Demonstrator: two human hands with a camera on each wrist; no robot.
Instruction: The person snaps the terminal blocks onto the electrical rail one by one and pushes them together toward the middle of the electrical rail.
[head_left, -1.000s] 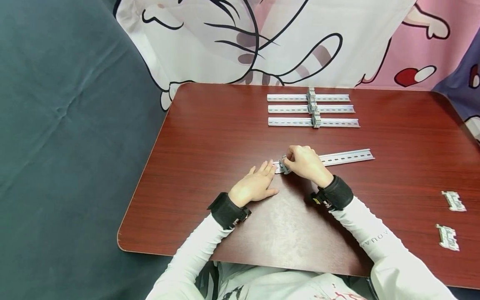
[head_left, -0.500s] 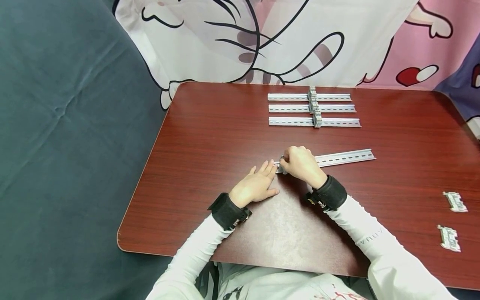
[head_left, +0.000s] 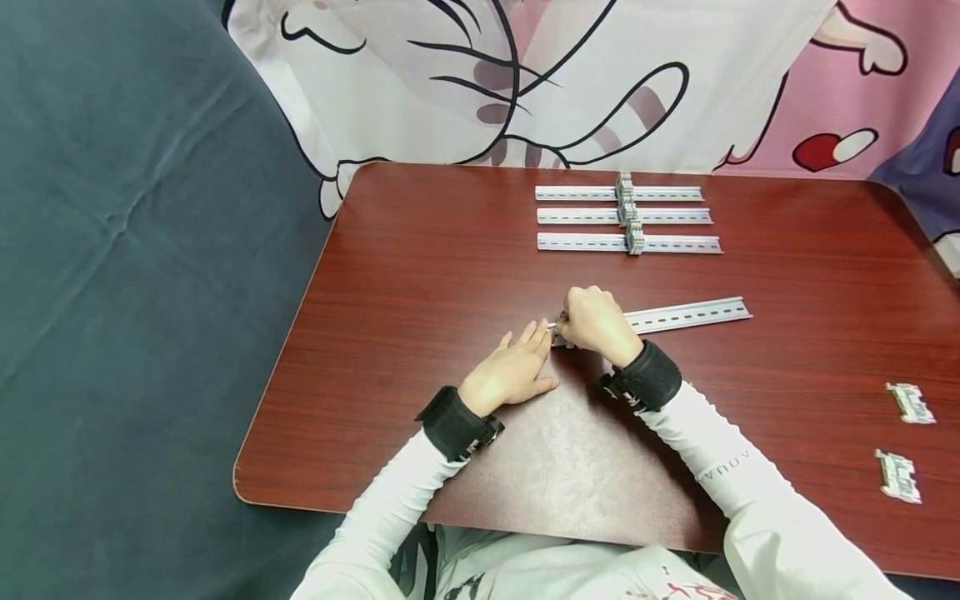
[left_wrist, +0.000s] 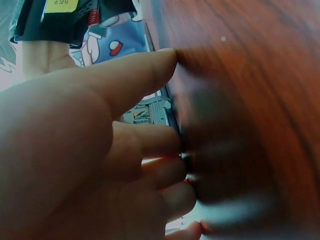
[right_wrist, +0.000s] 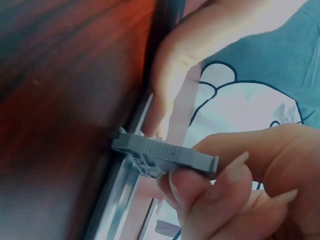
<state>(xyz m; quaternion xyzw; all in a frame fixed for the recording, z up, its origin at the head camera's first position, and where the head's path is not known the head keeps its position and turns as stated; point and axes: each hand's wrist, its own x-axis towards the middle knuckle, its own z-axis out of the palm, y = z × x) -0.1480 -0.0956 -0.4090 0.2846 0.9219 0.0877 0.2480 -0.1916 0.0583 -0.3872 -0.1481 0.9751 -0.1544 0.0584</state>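
Note:
A slotted metal DIN rail lies slightly askew on the table before me. Its left end meets the fingertips of my left hand, which lies palm down with fingers extended. Close beside them, my right hand pinches a grey terminal block between thumb and fingers. In the right wrist view the block stands across the rail, its lower end at the rail's edge. The left wrist view shows part of the terminal block behind my left thumb and index finger. From the head view my right hand mostly hides it.
Farther back, three parallel DIN rails each carry a terminal block near the middle. Two loose terminal blocks, an upper block and a lower block, lie at the table's right. A printed curtain hangs behind the table.
My right hand has shifted left along the rail with the terminal block, coming closer to my left fingertips. My left hand and the rail have stayed in place.

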